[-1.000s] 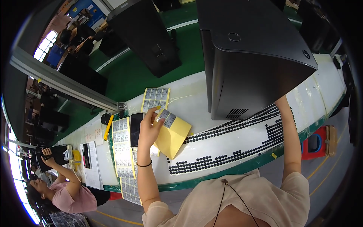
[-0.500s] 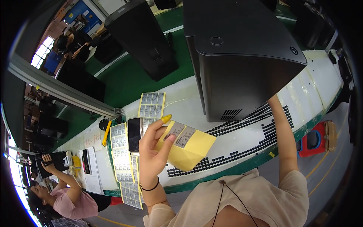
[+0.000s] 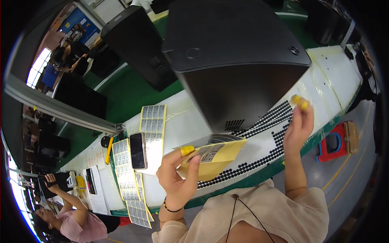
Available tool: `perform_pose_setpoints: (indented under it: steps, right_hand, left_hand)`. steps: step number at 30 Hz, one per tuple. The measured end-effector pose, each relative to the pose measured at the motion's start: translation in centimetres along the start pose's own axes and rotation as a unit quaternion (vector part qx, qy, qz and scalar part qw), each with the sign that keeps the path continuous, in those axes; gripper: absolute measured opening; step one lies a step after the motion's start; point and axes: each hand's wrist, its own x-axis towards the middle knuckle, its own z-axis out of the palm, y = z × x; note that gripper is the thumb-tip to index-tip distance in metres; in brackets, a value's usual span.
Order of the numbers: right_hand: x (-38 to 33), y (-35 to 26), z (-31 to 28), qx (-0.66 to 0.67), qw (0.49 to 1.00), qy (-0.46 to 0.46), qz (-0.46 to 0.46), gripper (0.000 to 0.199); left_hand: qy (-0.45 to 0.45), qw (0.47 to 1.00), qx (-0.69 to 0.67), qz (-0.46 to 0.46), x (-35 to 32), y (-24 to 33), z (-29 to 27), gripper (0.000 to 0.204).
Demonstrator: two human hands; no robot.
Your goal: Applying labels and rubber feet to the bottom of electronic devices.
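Observation:
My left hand (image 3: 176, 178), with a yellow cot on its forefinger, holds a yellow backing sheet (image 3: 214, 156) with grey labels on it, lifted above the white bench (image 3: 182, 125). My right hand (image 3: 300, 121), yellow cots on its fingertips, is raised beside the lower right edge of a big black speaker cabinet (image 3: 235, 69) that stands on the bench. Its fingers are pinched together; I cannot tell whether a label is between them.
Rows of small black round pads (image 3: 259, 141) lie on the bench. Label sheets (image 3: 152, 121) and a phone (image 3: 137, 150) lie to the left. A red stool (image 3: 334, 141) stands on the floor at right. A person in pink (image 3: 77, 220) sits lower left. More black cabinets (image 3: 135, 44) stand behind.
My head has moved closer to the bench. My left hand has raised the yellow sheet toward the cabinet. My right hand has come out from behind the cabinet and risen beside it.

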Motion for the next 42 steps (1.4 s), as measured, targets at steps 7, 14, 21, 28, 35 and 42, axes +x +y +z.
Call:
perform_pose_setpoints:
  steps: [7, 14, 21, 28, 35, 42]
  right_hand:
    - [-1.4, -6.7, 3.4, -0.114, 0.908, -0.265, -0.305, 0.025]
    - [-0.5, -5.3, 4.1, -0.021, 0.913, -0.302, -0.274, 0.016]
    - [0.6, -5.8, 4.0, 0.067, 0.904, -0.383, -0.179, 0.013]
    - [-0.7, -5.6, 4.9, -0.129, 0.9, -0.241, -0.34, 0.02]
    - [-1.6, -4.7, 5.3, -0.09, 0.881, -0.219, -0.409, 0.014]
    - [0.7, -8.2, 1.4, 0.127, 0.894, -0.259, -0.342, 0.02]
  left_hand:
    - [-0.069, 0.989, 0.026, 0.132, -1.1, 0.3, 3.5, 0.017]
    - [-0.143, 0.976, 0.109, 0.124, 0.1, 2.2, 2.7, 0.018]
    - [-0.261, 0.935, 0.159, 0.179, 2.4, 2.5, 2.4, 0.015]
    - [-0.2, 0.979, -0.034, 0.018, 0.6, 1.1, 4.6, 0.017]
    - [-0.141, 0.976, -0.146, -0.072, 0.6, 0.0, 5.2, 0.043]
    - [-0.021, 0.963, 0.081, 0.255, 6.2, 1.6, 1.5, 0.048]
